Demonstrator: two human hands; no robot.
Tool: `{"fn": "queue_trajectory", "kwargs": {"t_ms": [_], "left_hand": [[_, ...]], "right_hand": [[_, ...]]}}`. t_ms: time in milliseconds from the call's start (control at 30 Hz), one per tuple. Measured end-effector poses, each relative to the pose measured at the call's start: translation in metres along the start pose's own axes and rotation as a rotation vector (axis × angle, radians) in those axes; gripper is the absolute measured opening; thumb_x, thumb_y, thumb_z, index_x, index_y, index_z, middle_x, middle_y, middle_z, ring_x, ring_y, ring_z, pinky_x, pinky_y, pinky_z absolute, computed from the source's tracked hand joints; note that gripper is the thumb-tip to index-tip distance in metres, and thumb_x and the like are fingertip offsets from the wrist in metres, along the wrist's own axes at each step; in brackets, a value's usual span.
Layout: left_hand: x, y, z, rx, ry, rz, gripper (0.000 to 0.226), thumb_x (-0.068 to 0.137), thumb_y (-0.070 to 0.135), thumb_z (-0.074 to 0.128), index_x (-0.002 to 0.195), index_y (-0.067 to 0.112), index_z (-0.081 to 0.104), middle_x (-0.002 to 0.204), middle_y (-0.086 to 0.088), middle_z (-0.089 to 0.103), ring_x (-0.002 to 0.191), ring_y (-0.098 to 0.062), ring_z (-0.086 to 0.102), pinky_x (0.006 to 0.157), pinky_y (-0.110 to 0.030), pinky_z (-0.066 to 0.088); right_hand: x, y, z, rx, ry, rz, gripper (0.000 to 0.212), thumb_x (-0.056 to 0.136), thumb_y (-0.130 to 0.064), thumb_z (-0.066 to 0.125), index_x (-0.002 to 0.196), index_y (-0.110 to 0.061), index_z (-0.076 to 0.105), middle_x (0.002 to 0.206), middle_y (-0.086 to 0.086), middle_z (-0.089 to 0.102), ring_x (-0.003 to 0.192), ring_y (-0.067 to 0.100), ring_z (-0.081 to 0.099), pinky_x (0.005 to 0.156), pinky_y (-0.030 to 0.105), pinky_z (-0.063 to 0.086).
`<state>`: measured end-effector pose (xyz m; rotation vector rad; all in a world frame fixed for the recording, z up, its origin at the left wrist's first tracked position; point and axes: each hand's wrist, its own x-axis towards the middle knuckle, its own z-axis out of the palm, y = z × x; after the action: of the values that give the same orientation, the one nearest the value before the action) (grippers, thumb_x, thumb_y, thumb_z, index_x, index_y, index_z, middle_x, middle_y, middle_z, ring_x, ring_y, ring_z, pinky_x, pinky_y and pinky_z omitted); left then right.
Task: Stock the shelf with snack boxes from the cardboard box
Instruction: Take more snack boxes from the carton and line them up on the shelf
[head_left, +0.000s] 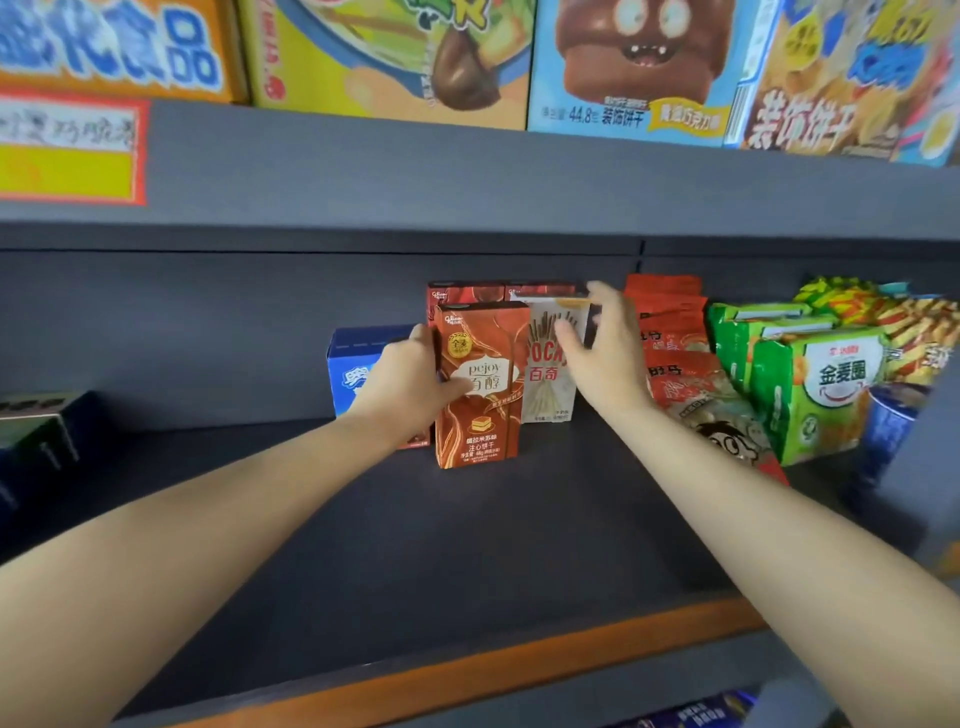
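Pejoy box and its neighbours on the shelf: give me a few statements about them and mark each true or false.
1. The left hand holds the brown Pejoy box. True.
2. The Pejoy box lies flat on the shelf. False: it stands upright.
3. The right hand holds the white Pocky box. True.
4. The blue box stands right of the Pocky box. False: it stands left of the Pejoy box.
5. Green bags sit at the right. True.
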<state>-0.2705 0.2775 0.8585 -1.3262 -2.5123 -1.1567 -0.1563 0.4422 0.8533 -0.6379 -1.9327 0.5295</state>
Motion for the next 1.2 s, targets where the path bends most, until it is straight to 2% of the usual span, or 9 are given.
{"fn": "queue_trajectory", "kwargs": {"t_ms": [100, 200, 367, 433, 567, 767, 967, 1100, 1200], "left_hand": [[0.000, 0.003, 0.001, 0.064, 0.004, 0.021, 0.046, 0.085, 0.034, 0.063, 0.117, 0.009, 0.042, 0.110, -0.008, 0.062, 0.090, -0.021, 0.064, 0.053, -0.020, 0.046], [-0.004, 0.002, -0.003, 0.266, 0.014, 0.072, 0.050, 0.084, 0.043, 0.061, 0.116, 0.008, 0.043, 0.110, -0.010, 0.059, 0.088, -0.023, 0.061, 0.055, -0.026, 0.044], [-0.009, -0.016, -0.020, 0.665, 0.143, 0.266, 0.064, 0.084, 0.054, 0.054, 0.129, 0.010, 0.043, 0.125, -0.009, 0.050, 0.116, -0.027, 0.047, 0.090, -0.037, 0.039], [-0.007, -0.026, -0.024, 0.772, 0.132, 0.294, 0.066, 0.083, 0.054, 0.053, 0.132, 0.012, 0.041, 0.130, -0.008, 0.046, 0.120, -0.027, 0.042, 0.095, -0.037, 0.036], [-0.004, -0.040, -0.022, 0.806, 0.064, 0.298, 0.062, 0.086, 0.046, 0.057, 0.137, 0.016, 0.037, 0.136, -0.009, 0.044, 0.124, -0.028, 0.042, 0.098, -0.037, 0.037], [-0.002, -0.044, -0.016, 0.855, 0.093, 0.337, 0.060, 0.088, 0.017, 0.058, 0.141, 0.017, 0.029, 0.137, -0.007, 0.041, 0.123, -0.028, 0.042, 0.100, -0.035, 0.037], [-0.001, -0.050, -0.018, 0.789, 0.080, 0.334, 0.061, 0.088, 0.008, 0.054, 0.142, 0.018, 0.028, 0.137, -0.007, 0.039, 0.125, -0.029, 0.039, 0.098, -0.036, 0.038], [-0.002, -0.053, -0.019, 0.750, 0.095, 0.342, 0.063, 0.087, 0.006, 0.055, 0.142, 0.019, 0.029, 0.138, -0.006, 0.040, 0.125, -0.028, 0.039, 0.096, -0.037, 0.041], [-0.001, -0.054, -0.018, 0.733, 0.099, 0.344, 0.061, 0.088, 0.009, 0.055, 0.143, 0.019, 0.029, 0.138, -0.006, 0.040, 0.125, -0.028, 0.038, 0.096, -0.037, 0.041]], "right_hand": [[-0.005, -0.025, -0.014, -0.110, -0.285, -0.251, 0.054, 0.086, -0.028, 0.063, 0.134, -0.023, 0.040, 0.138, 0.002, 0.043, 0.128, 0.019, 0.037, 0.101, 0.035, 0.036], [-0.001, -0.040, -0.012, -0.200, -0.479, -0.214, 0.053, 0.084, -0.024, 0.066, 0.128, -0.026, 0.037, 0.133, 0.006, 0.047, 0.116, 0.021, 0.051, 0.093, 0.035, 0.047], [0.002, -0.050, -0.002, -0.234, -0.403, -0.254, 0.042, 0.084, -0.019, 0.067, 0.113, -0.020, 0.038, 0.102, -0.003, 0.048, 0.081, 0.010, 0.052, 0.060, 0.020, 0.041], [0.004, -0.048, 0.002, -0.197, -0.377, -0.225, 0.037, 0.085, -0.015, 0.066, 0.109, -0.018, 0.038, 0.098, -0.002, 0.052, 0.071, 0.005, 0.051, 0.053, 0.019, 0.041], [0.012, -0.043, 0.015, -0.225, -0.303, -0.187, 0.035, 0.088, -0.013, 0.062, 0.114, -0.015, 0.040, 0.102, 0.006, 0.059, 0.078, 0.016, 0.057, 0.053, 0.020, 0.045], [0.012, -0.045, 0.031, -0.291, -0.281, -0.261, 0.035, 0.089, -0.009, 0.059, 0.118, -0.011, 0.041, 0.120, 0.011, 0.055, 0.097, 0.021, 0.059, 0.070, 0.024, 0.040], [0.015, -0.042, 0.040, -0.408, -0.289, -0.260, 0.030, 0.087, -0.004, 0.059, 0.114, -0.007, 0.044, 0.135, 0.015, 0.039, 0.089, 0.023, 0.060, 0.074, 0.030, 0.049], [0.009, -0.036, 0.048, -0.559, -0.262, -0.288, 0.045, 0.084, 0.000, 0.062, 0.121, -0.010, 0.039, 0.148, 0.011, 0.025, 0.082, 0.027, 0.063, 0.061, 0.036, 0.054], [0.007, -0.035, 0.040, -0.527, -0.150, -0.277, 0.041, 0.084, -0.017, 0.067, 0.118, -0.013, 0.045, 0.147, 0.003, 0.031, 0.111, 0.026, 0.054, 0.070, 0.034, 0.050]]}}
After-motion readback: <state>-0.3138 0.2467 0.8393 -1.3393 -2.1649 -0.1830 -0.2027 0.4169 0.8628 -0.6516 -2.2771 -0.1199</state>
